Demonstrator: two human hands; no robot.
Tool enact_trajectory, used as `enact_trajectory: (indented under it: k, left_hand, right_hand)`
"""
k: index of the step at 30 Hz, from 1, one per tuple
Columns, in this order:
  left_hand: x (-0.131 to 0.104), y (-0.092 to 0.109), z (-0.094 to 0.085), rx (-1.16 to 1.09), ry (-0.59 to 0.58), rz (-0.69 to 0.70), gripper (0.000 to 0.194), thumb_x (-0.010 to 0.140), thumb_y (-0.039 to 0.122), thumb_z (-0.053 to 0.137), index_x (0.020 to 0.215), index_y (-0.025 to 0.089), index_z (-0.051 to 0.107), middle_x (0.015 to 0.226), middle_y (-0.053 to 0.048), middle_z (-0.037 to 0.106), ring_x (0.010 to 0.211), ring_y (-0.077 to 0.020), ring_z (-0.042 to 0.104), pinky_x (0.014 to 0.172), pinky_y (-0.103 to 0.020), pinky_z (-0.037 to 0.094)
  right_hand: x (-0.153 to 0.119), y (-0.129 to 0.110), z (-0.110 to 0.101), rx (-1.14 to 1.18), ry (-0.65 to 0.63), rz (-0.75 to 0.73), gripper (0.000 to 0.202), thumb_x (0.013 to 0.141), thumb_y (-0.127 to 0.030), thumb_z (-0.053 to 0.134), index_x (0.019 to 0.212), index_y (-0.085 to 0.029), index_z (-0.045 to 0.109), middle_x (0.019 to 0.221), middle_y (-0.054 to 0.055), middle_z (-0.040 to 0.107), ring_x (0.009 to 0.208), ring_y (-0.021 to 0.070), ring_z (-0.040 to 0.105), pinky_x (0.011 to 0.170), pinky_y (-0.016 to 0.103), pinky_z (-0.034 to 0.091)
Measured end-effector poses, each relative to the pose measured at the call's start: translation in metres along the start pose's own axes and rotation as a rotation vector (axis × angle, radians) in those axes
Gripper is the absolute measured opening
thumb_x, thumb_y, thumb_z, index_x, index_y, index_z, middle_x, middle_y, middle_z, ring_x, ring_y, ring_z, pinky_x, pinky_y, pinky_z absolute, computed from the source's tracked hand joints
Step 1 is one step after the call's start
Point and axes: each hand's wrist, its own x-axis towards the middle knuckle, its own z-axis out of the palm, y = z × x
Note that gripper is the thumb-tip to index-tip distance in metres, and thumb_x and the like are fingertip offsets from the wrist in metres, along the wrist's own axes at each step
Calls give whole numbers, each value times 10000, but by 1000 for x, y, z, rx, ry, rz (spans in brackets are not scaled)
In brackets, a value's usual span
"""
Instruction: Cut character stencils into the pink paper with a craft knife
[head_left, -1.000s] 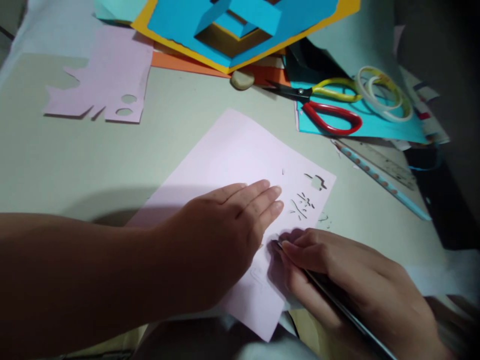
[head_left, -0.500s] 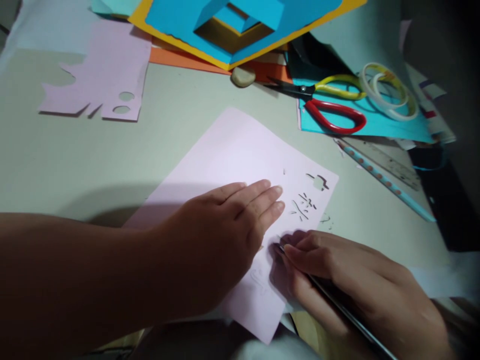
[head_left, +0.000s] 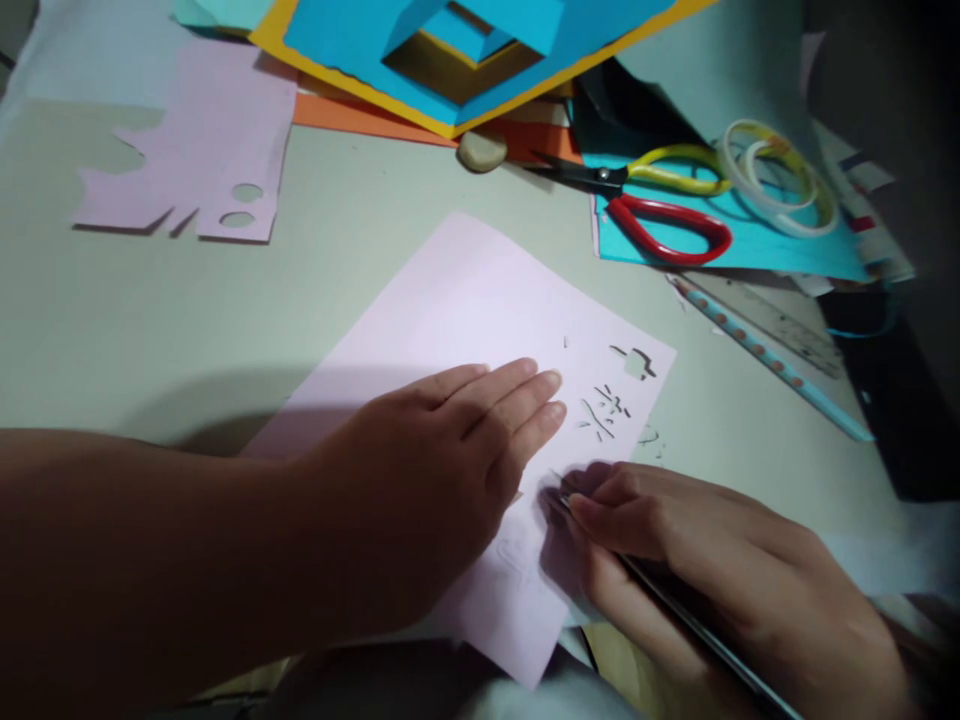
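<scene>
A pale pink sheet of paper (head_left: 442,290) lies slantwise on the table, its lower corner past the front edge. Small cut-out characters and marks run along its right side, and faint pencil lines show lower down. My left hand (head_left: 457,460) presses flat on the sheet, fingers stretched out together. In my right hand (head_left: 697,560) is a slim, dark, pen-shaped craft knife (head_left: 690,625), pinched near its tip. That tip meets the paper just right of my left hand, below the cut characters, in shadow.
Scissors (head_left: 637,200) with red and yellow handles lie at the back right, beside tape rolls (head_left: 780,180) on blue paper. A light-blue pencil (head_left: 772,355) and a clear ruler (head_left: 787,325) are nearby. Behind are a stone (head_left: 482,150), a blue-and-yellow pop-up card (head_left: 337,60) and a pink paper scrap (head_left: 210,130).
The whole view has shifted very slightly. Both hands keep nearly the same place on the paper, and the knife tip has barely moved.
</scene>
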Motion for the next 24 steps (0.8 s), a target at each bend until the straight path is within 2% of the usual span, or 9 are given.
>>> enact_trajectory:
  k: [3,5,7,10,12,17,20,24]
  left_hand:
    - [0,1,-1,2,-9,-5,662,919,230,524,1509,-40,392,1589,-237,385,1500,-342,351,1247,-459,311]
    - [0,1,-1,6,-9,-11,677,908,237,538,1509,-39,392,1588,-235,388,1500,-340,350,1252,-459,302]
    - [0,1,-1,16,-8,-16,683,900,230,545,1510,-36,393,1594,-233,379,1503,-340,345,1251,-460,302]
    - [0,1,0,10,3,-15,659,911,235,526,1499,-39,412,1585,-240,390,1498,-343,355,1241,-466,322]
    - [-1,1,0,7,11,-16,630,924,222,497,1492,-42,423,1579,-242,399,1495,-344,361,1239,-465,328]
    - [0,2,-1,3,18,-10,588,933,166,429,1480,-48,438,1568,-243,412,1485,-339,378,1232,-461,345]
    - [2,2,-1,17,48,-28,557,942,157,428,1461,-40,471,1545,-240,441,1462,-338,415,1213,-461,383]
    - [8,-1,-2,77,80,-125,500,982,147,355,1417,-23,535,1484,-230,510,1393,-340,504,1135,-481,480]
  right_hand:
    - [4,3,-4,-5,-107,-28,234,916,-108,636,806,-266,503,706,6,691,818,226,762,490,303,483]
    - [8,4,-5,30,-121,-4,220,906,-76,622,831,-263,535,698,-2,703,766,208,763,493,280,498]
    - [9,5,-5,120,-88,78,205,875,-64,639,880,-263,591,724,-12,729,715,181,757,516,248,531]
    - [7,1,-2,278,18,276,208,828,-99,707,907,-286,661,830,-35,780,673,138,745,532,192,558]
    - [7,-4,0,310,58,369,178,822,-141,741,886,-299,688,882,-40,797,693,141,753,556,187,574]
    - [9,-15,4,208,21,399,160,827,-138,718,882,-287,700,876,-9,802,756,190,774,617,225,609]
    - [8,-18,6,182,46,417,170,859,-140,683,893,-306,683,892,-29,793,753,166,766,607,203,597]
    - [6,-18,7,186,69,443,121,893,-203,680,909,-322,665,892,-53,783,759,142,759,644,179,609]
